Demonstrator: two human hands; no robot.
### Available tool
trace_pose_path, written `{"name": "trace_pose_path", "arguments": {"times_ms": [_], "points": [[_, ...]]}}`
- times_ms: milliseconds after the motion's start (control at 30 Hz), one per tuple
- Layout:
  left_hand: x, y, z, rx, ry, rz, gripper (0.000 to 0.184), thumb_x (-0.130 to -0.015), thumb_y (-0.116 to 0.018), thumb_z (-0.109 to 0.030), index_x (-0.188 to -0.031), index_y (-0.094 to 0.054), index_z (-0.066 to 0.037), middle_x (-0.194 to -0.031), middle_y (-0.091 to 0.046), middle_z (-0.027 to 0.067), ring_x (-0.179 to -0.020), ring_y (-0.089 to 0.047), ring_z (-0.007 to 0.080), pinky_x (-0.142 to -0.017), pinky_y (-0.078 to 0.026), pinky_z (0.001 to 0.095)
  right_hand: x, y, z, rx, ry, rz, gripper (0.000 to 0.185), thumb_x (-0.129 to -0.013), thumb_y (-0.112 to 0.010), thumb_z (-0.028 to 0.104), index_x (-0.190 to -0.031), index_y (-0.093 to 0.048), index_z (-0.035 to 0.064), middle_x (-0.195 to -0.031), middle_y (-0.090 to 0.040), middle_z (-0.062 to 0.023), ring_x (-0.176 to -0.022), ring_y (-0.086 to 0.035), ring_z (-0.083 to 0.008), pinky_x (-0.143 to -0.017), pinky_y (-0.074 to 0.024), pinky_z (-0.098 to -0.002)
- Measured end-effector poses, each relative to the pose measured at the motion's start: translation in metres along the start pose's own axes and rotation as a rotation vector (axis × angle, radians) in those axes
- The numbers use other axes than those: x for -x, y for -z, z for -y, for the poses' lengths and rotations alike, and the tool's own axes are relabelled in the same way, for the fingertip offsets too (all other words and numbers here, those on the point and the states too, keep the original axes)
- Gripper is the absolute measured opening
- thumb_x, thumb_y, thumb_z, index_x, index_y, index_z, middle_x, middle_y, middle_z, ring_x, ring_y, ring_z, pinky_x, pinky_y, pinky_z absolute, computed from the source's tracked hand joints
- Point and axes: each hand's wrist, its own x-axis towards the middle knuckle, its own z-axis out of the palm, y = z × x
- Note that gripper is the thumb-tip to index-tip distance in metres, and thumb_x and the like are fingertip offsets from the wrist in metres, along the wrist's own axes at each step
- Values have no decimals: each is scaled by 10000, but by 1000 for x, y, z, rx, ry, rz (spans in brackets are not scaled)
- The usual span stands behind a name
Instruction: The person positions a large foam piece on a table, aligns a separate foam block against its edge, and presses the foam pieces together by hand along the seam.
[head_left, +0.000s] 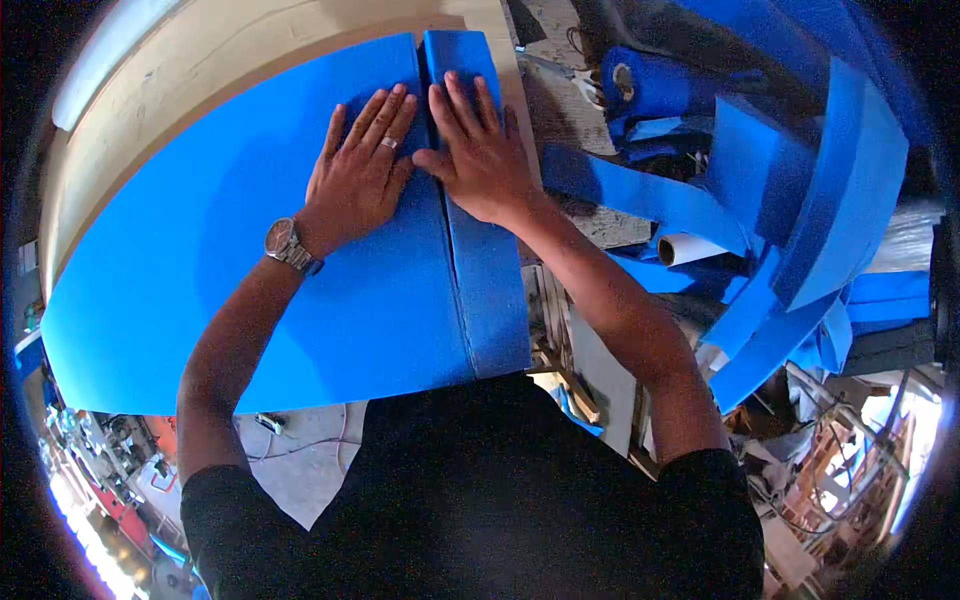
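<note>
**A:** ok so where's the blue stuff sitting exactly?

**B:** Right under the hands. There's a wide blue panel (pixel 300 300) with a curved far-left side, and a narrow blue strip (pixel 490 290) along its right. A dark seam (pixel 450 255) splits them, running near to far, same as the strip's long axis.

**A:** And which hand is on what?

**B:** Left hand (pixel 362 170) is flat on the panel, just left of the seam. Right hand (pixel 482 155) is mostly on the strip, thumb poking left across the seam, right beside the left hand. So the right one's the nearer hand to the strip. Both sit toward the far end, with most of the seam on the near side of them.

**A:** Gripping anything?

**B:** Nah, palms down, fingers out straight, nothing grasped. Can't tell how hard they're pressing tho.

**A:** What's around it?

**B:** Pale wooden counter (pixel 150 120) shows past the panel's far-left edge. Off to the right it's a heap of blue pieces (pixel 845 190), plus a cardboard tube (pixel 690 249) and, farther back, a blue roll (pixel 655 85). Oh, and a wristwatch (pixel 283 240) on the left wrist.
</note>
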Motion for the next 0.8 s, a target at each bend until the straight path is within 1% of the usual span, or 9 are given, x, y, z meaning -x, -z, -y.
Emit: {"name": "trace_pose_path", "arguments": {"times_ms": [100,267,400,500,600,733,800], "points": [[4,-1,2,16,16,0,601,-962,-429,-301,-1499,-251,-96,-1569,-225,75,-1453,-191,234,-1165,-93,523,0,3,4,65,8,14,773,-947,-314,619,-1490,-262,71,-1564,-203,-146,-1429,-146,-433,-1080,-217,-588],[6,-5,0,28,-15,-45,594,-969,-418,-303,-1502,-245,-106,-1571,-219,71,-1455,-186,233,-1165,-84,528,1,0,4,122,42,42,774,-947,-303,626,-1484,-279,69,-1571,-181,-141,-1432,-138,-427,-1066,-220,-609],[2,-9,1,-1,-7,-65,592,-972,-415,-308,-1501,-246,-105,-1573,-214,71,-1457,-175,232,-1165,-86,528,-3,-9,2,48,56,-14,784,-946,-289,633,-1481,-283,60,-1575,-168,-139,-1433,-130,-431,-1050,-193,-653],[-6,-10,4,-7,-2,-91,591,-973,-413,-312,-1501,-246,-105,-1573,-213,71,-1458,-174,232,-1165,-87,528,-11,-12,0,91,59,-10,782,-950,-282,628,-1484,-274,56,-1579,-158,-135,-1438,-114,-422,-1058,-166,-660],[4,-12,-3,-7,4,-97,591,-974,-410,-316,-1501,-246,-105,-1573,-212,71,-1458,-172,232,-1166,-87,529,-1,-10,3,120,50,6,780,-954,-276,622,-1487,-264,52,-1582,-147,-130,-1444,-98,-413,-1066,-138,-666],[25,-1,-15,0,74,-82,607,-962,-422,-315,-1494,-253,-79,-1569,-217,98,-1456,-176,255,-1164,-92,533,5,16,-11,-305,-66,131,791,-953,-266,624,-1492,-245,44,-1584,-129,-138,-1453,-75,-390,-1079,-95,-667],[44,5,-30,-4,68,-52,608,-960,-422,-313,-1488,-258,-62,-1565,-221,114,-1454,-179,270,-1164,-94,536,33,30,6,72,37,235,816,-943,-267,640,-1504,-203,51,-1585,-116,-141,-1458,-63,-371,-1091,-72,-660]]}}
